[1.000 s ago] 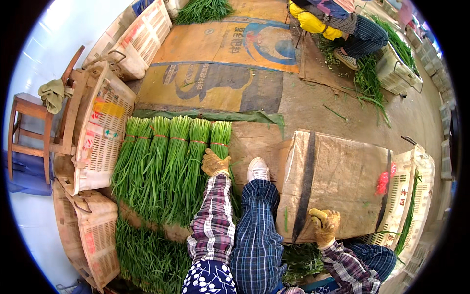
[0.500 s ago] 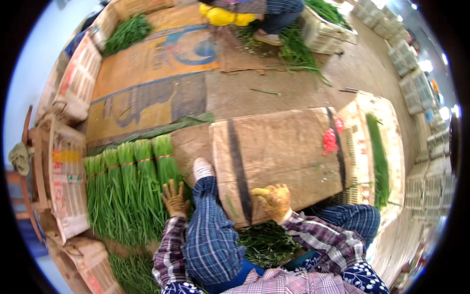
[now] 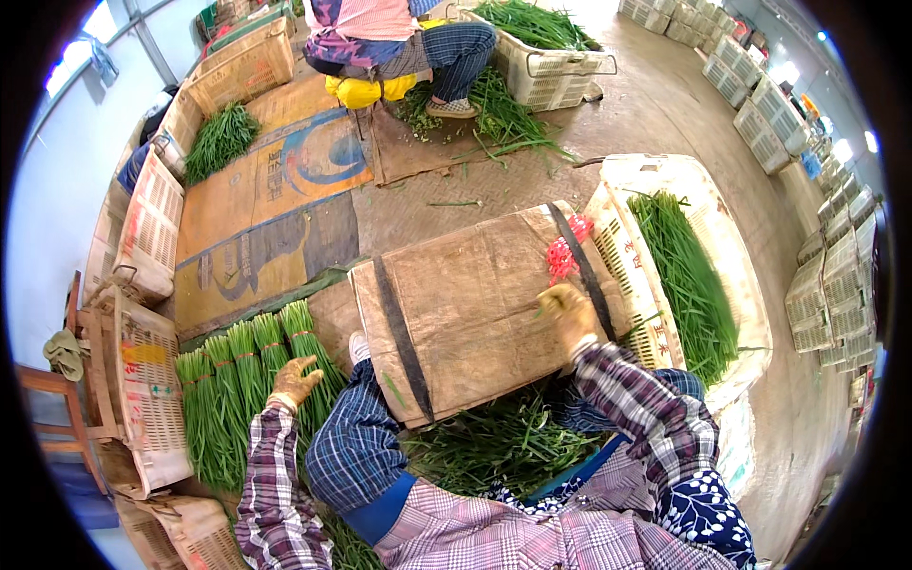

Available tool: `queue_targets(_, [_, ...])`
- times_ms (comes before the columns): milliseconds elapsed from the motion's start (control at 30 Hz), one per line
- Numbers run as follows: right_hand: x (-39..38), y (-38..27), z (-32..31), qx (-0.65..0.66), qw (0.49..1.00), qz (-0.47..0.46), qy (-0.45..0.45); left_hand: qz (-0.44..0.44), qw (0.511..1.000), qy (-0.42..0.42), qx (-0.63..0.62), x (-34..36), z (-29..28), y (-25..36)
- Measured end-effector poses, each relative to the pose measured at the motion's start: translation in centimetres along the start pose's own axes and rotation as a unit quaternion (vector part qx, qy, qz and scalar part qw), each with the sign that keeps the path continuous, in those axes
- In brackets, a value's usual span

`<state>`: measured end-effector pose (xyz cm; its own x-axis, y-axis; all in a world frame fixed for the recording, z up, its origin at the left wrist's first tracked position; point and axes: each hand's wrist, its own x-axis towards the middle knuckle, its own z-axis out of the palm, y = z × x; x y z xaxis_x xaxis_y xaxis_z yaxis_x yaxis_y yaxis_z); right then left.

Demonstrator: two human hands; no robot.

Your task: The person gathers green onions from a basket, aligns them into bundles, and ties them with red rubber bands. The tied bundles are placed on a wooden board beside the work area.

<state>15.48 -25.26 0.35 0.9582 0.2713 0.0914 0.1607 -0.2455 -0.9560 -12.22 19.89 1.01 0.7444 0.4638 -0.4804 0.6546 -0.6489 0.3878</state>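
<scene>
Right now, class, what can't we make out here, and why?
In the head view:
Co-worker: head cut off by the upper edge.
Right hand: finger detail blurred.
Chive bundles: partly covered by the left hand.
Loose leaves: far side hidden by the brown panel.

Bright indoor light; lamps (image 3: 842, 150) glare well right of the brown board (image 3: 475, 304). Over it, the right hand (image 3: 568, 315) looks blurred; around it, straight lines bow toward black edges.

Lower left of the frame, long green leafy bundles (image 3: 245, 375) are lying side by side, tied with thin red bands (image 3: 300, 332), pale ends pointing upward. Mid-frame, a brown rectangular board (image 3: 475, 304) with black straps (image 3: 403, 332) is slanting, a red tangle (image 3: 562, 258) resting near its right end.
</scene>
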Motion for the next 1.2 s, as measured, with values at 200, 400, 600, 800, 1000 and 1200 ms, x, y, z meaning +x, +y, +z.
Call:
queue_targets(200, [4.2,-0.1,-6.2,-0.312,0.938,0.113,0.100,0.202,0.975,0.094,0.013,0.2,-1.9,8.4])
queue_targets(400, [7.9,0.3,-6.1,-0.397,0.883,0.242,0.064,0.354,0.929,0.107,0.008,0.0,0.1,18.7])
queue_targets(600, [8.4,2.1,-5.6,-0.484,0.841,0.238,-0.032,0.404,0.905,0.136,-0.007,1.4,6.4,24.8])
queue_targets(800, [-3.5,-0.6,-2.2,-0.090,0.949,0.259,-0.158,0.448,0.890,0.074,-0.049,-2.6,10.6,30.9])
queue_targets(1000, [-9.9,-9.2,-2.3,0.185,0.905,0.290,-0.250,0.529,0.846,0.035,-0.056,-5.7,13.5,29.1])
queue_targets(1200, [-10.5,-10.0,-2.9,0.062,0.984,-0.052,-0.159,0.303,0.879,-0.101,-0.353,-10.4,10.9,28.5])
